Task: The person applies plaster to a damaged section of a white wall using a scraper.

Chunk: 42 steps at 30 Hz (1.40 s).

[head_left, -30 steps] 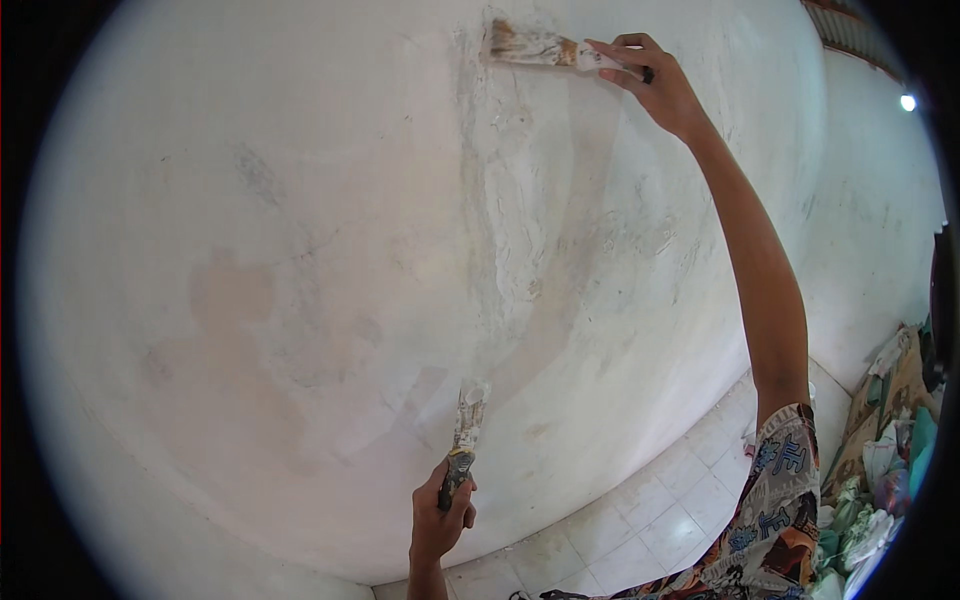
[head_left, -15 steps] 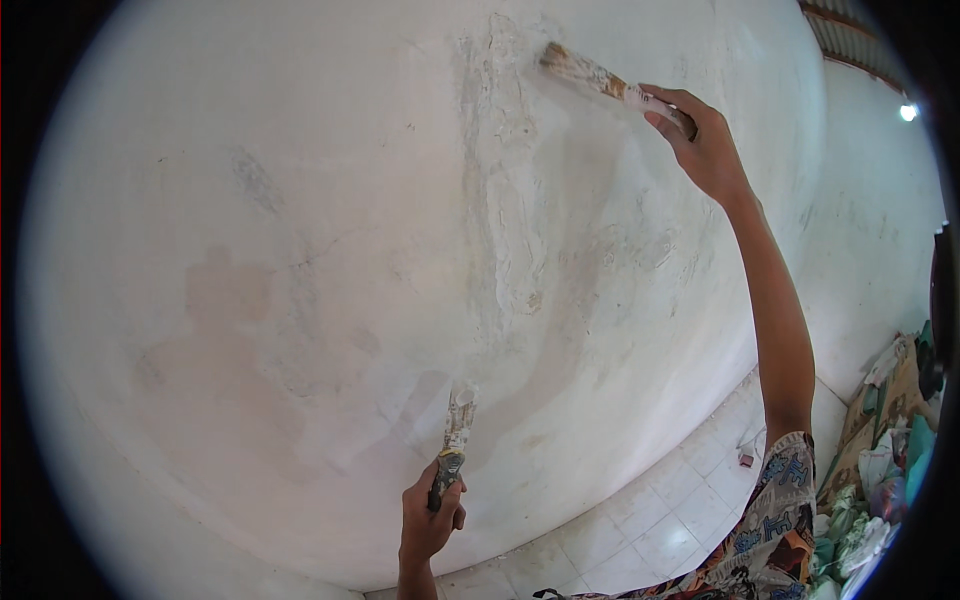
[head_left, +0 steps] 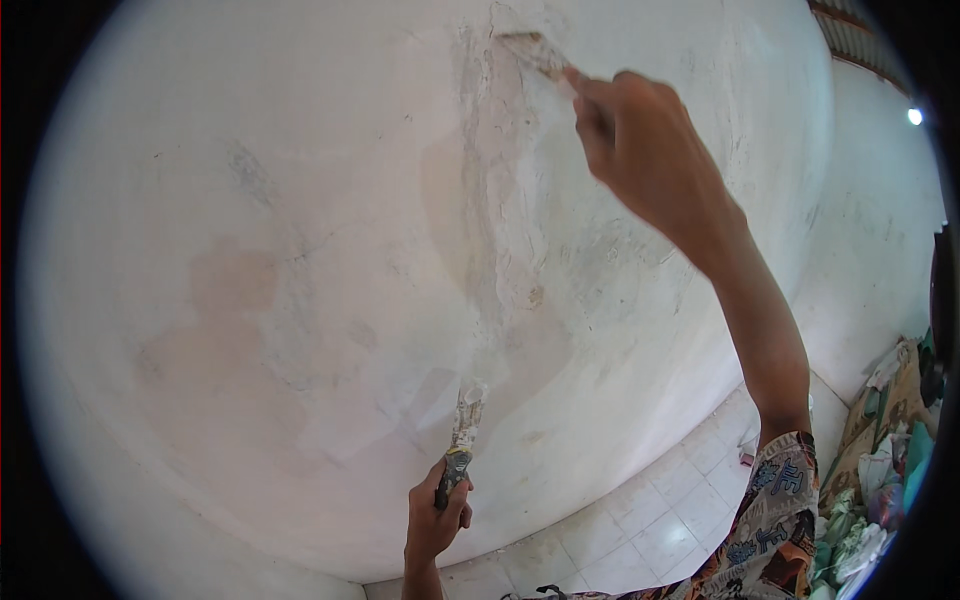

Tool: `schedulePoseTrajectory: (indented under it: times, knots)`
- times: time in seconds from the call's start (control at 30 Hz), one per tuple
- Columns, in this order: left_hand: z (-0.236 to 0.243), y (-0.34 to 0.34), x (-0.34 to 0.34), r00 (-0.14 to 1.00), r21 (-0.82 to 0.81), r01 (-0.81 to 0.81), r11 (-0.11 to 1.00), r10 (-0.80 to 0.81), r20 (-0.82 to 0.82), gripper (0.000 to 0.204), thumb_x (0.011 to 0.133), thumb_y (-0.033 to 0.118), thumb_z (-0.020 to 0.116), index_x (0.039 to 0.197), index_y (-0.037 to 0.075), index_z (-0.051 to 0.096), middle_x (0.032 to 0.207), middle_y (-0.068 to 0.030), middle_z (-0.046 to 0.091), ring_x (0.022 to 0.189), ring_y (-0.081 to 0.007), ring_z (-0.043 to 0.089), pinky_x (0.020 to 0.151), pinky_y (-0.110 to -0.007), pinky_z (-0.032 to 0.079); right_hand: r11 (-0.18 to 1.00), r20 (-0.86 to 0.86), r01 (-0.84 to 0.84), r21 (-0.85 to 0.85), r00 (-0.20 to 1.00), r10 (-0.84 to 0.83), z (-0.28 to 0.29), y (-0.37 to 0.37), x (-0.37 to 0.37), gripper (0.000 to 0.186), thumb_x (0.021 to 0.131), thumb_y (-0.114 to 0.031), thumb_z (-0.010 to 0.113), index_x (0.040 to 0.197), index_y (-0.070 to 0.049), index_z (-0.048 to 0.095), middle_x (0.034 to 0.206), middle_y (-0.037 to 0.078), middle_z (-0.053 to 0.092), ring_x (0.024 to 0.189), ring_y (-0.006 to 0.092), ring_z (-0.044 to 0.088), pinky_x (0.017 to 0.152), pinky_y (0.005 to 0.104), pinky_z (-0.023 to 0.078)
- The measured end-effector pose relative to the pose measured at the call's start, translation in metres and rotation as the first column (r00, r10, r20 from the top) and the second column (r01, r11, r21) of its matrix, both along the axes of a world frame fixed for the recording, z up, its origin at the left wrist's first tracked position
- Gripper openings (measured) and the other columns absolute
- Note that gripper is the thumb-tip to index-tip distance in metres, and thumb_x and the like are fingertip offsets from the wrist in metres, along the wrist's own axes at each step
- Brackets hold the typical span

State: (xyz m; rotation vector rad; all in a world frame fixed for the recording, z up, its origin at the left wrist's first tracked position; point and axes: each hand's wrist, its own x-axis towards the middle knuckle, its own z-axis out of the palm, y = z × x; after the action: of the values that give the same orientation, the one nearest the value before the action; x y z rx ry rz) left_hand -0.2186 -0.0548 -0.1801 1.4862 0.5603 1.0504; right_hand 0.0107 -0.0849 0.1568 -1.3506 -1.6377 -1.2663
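- The right hand has its fingers curled round a brush that juts up and left beyond them; the hand itself hides nearly all the handle.
- The left hand is closed on the dark grip of a scraper, whose whitish blade rises above its fingers.
- On the wall, a rough, cracked strip runs from beside the brush tip down toward the scraper. The step in hand looks like brushing it; the next stroke would call for bristles square to the surface and the scraper held clear.
- The bristle end is blurred: it probably touches the wall, though a slight gap is possible.
- Well below the right fingers lies tiled floor; right of it, heaped bags are cut off by the dark rim.
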Motion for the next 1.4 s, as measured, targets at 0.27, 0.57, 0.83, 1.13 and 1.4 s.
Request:
schedulePoseTrajectory:
  times: [0.27,0.57,0.83,1.13,1.4]
  knots:
    - [-0.004,0.000,0.000,0.998,-0.002,-0.057,0.998,0.057,0.006,0.030,0.092,0.002,0.052,0.120,-0.009,0.051,0.077,-0.0067,0.058,0.045,-0.0079,0.050,0.038,-0.023,0.039,0.990,-0.047,-0.064,-0.126,0.997,0.059,-0.062,-0.044,0.026,0.024,0.088,-0.002,0.058,0.112,-0.001,0.063,0.079,0.019,0.062,0.057,0.0278,0.062,0.053,0.0359,0.050]
    - [-0.001,-0.004,0.000,1.000,-0.012,-0.029,1.000,0.029,-0.011,0.033,0.091,0.000,0.052,0.122,-0.011,0.050,0.077,-0.0074,0.058,0.045,-0.0077,0.050,0.038,-0.023,0.039,0.973,0.098,0.181,-0.141,0.981,-0.168,-0.038,-0.035,-0.011,0.030,0.088,0.001,0.060,0.117,-0.007,0.065,0.081,0.014,0.063,0.058,0.0224,0.062,0.056,0.0333,0.050]
    - [0.012,-0.015,0.002,0.996,-0.009,-0.090,0.996,0.090,0.020,0.032,0.092,0.000,0.051,0.122,-0.010,0.051,0.077,-0.0075,0.057,0.045,-0.0086,0.051,0.038,-0.024,0.039,0.978,-0.174,-0.161,-0.131,0.975,0.138,-0.073,-0.042,0.015,0.039,0.086,-0.003,0.063,0.124,-0.004,0.059,0.092,0.015,0.061,0.073,0.0243,0.063,0.062,0.0349,0.050]
    - [0.006,-0.014,0.003,0.995,-0.024,-0.101,0.995,0.101,-0.015,0.031,0.092,0.001,0.050,0.121,-0.009,0.051,0.077,-0.0075,0.057,0.043,-0.0090,0.050,0.036,-0.023,0.038,0.950,-0.391,-0.305,0.068,0.868,0.307,-0.145,-0.025,0.047,0.032,0.089,-0.003,0.062,0.120,-0.005,0.065,0.099,0.012,0.062,0.074,0.0159,0.061,0.057,0.0272,0.049]
    - [0.005,-0.012,0.003,0.995,0.016,-0.101,0.995,0.101,-0.020,0.028,0.093,0.003,0.050,0.118,-0.010,0.051,0.077,-0.0076,0.057,0.042,-0.0096,0.051,0.035,-0.023,0.037,0.950,-0.480,-0.271,0.157,0.819,0.313,-0.154,-0.009,0.052,0.033,0.089,-0.001,0.062,0.121,-0.008,0.064,0.096,0.013,0.062,0.068,0.0164,0.062,0.054,0.0293,0.050]
